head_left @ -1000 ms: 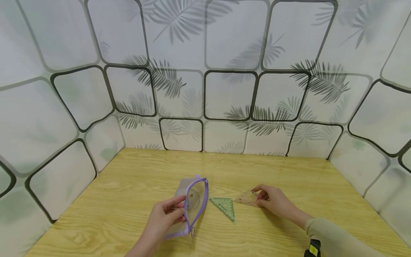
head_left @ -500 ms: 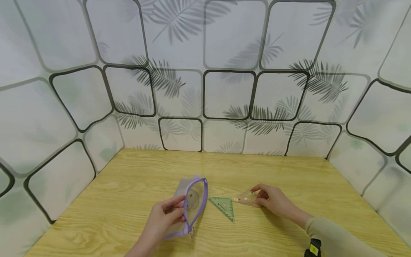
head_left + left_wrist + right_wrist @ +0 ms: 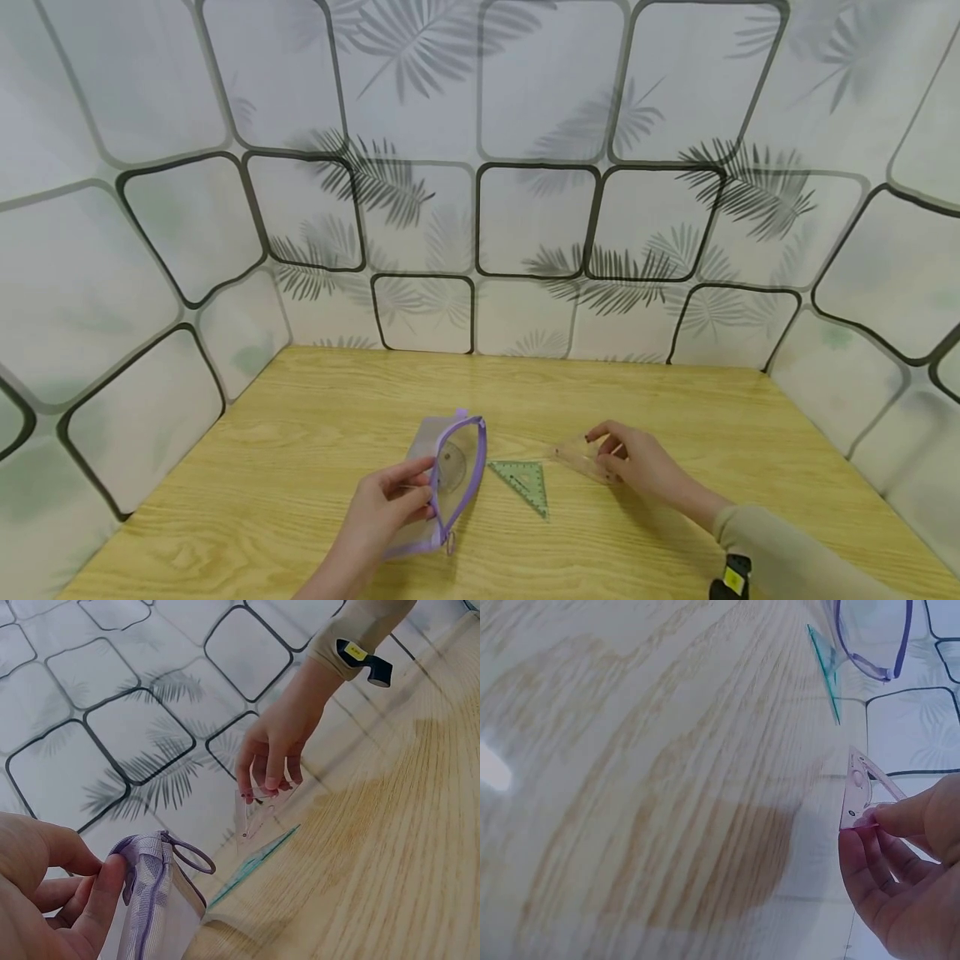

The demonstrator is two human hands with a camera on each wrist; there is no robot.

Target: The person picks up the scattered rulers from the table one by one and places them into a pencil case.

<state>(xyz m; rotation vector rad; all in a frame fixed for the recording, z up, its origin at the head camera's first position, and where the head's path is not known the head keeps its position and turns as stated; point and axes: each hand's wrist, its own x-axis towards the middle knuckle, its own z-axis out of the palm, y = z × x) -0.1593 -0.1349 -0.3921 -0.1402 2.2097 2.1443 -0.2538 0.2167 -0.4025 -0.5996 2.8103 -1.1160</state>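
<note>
My left hand (image 3: 382,504) pinches the near side of a clear pencil pouch (image 3: 478,475) with purple trim, its zip mouth gaping to the right. Through the opening shows a round-edged clear protractor (image 3: 452,467). In my right hand (image 3: 641,467) a transparent pink set square (image 3: 853,796) is held by one edge between thumb and fingers, tilted up from the table. A green set square (image 3: 537,487) lies on the table between the pouch and the pink one. The left wrist view shows the pouch's zip end and ring pull (image 3: 193,856) close to my left fingers.
The wood-grain table (image 3: 360,379) runs back to a patterned fabric wall (image 3: 525,317), with more of that fabric at both sides. A black and yellow device (image 3: 733,577) sits on my right sleeve.
My right hand has risen slightly, and the pink set square has turned and tilted in its fingers. The left hand, pouch and green set square stay put.
</note>
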